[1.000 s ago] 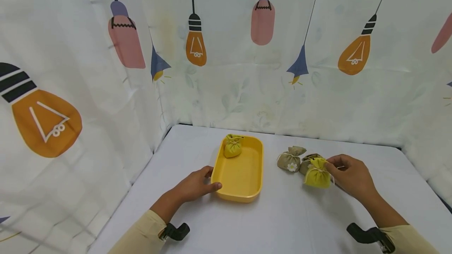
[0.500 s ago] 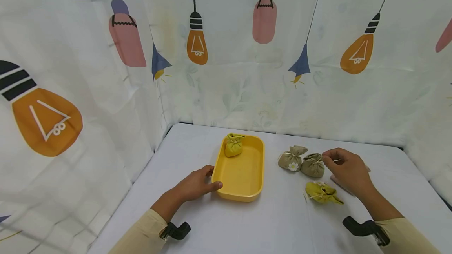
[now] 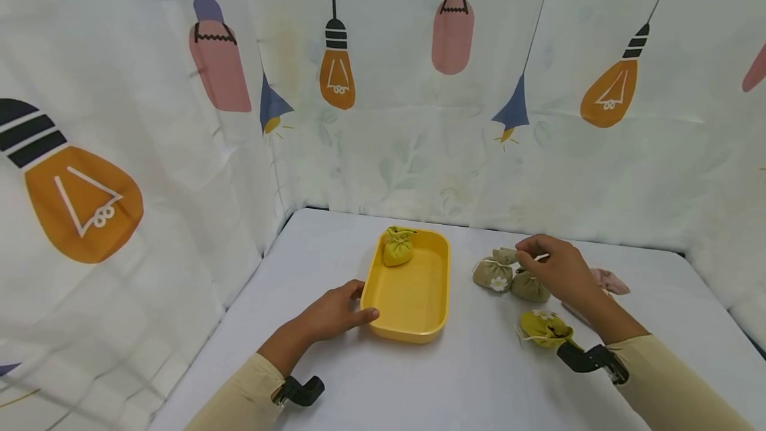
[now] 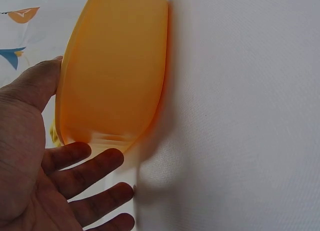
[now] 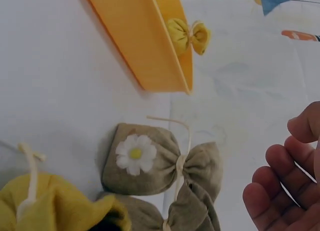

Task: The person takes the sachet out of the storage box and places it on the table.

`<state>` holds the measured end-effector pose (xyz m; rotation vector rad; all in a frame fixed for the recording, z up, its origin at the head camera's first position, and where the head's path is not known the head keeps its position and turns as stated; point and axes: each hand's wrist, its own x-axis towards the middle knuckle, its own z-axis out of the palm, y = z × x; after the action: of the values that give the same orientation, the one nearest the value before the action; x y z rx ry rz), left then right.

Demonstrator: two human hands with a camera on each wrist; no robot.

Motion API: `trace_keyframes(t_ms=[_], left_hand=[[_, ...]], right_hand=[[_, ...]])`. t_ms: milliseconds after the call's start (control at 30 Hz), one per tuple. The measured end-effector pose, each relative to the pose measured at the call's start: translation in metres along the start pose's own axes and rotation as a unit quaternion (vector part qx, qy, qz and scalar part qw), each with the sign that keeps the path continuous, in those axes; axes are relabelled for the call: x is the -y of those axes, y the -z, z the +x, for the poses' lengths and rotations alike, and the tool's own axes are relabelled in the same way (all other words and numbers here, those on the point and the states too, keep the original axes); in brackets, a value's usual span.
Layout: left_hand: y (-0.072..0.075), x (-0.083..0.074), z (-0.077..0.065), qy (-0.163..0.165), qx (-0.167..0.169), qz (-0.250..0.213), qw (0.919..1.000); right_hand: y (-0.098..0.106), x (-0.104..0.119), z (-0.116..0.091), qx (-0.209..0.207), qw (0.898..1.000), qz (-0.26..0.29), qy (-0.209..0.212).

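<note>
My left hand [image 3: 335,311] holds the near left corner of the yellow tray [image 3: 407,336], thumb at the rim and fingers along the outside. In the left wrist view, the other fingers spread below the tray wall [image 4: 115,66]. Inside the tray's far left corner sits a yellow-green drawstring pouch [image 3: 397,249]. My right hand [image 3: 556,268] hovers near two grey-brown pouches, fingers loosely bent and holding nothing. One grey-brown pouch [image 3: 493,275] bears a white flower; the other [image 3: 529,287] is partly covered by the hand. A second yellow-green pouch [image 3: 543,329] lies nearer me.
A pink pouch [image 3: 610,281] lies right of my right hand, partly hidden by the forearm. The white tabletop [image 3: 467,378] extends to a patterned curtain [image 3: 383,151] behind and at the left.
My right hand let go of the yellow-green pouch, which now lies on the table nearer me. The hand then moved left, over the grey-brown pouches. My left hand stayed at the tray.
</note>
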<state>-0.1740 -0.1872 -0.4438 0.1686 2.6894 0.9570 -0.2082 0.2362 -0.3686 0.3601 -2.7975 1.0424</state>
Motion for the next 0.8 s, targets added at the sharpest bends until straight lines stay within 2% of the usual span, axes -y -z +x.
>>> trace_keyframes(t_ms=[267,500,800], left_hand=[[0.001,-0.003,-0.001,0.007,0.001,0.003,1.0000],[0.000,-0.001,0.001,0.000,0.002,0.001,1.0000],[0.001,-0.002,0.000,-0.001,0.003,-0.001,1.0000]], right_hand=[[-0.017,0.009,0.020,0.024,0.999,0.018,0.024],[-0.036,0.017,0.033,0.046,0.999,0.023,-0.001],[-0.050,0.021,0.043,0.058,0.998,0.032,0.013]])
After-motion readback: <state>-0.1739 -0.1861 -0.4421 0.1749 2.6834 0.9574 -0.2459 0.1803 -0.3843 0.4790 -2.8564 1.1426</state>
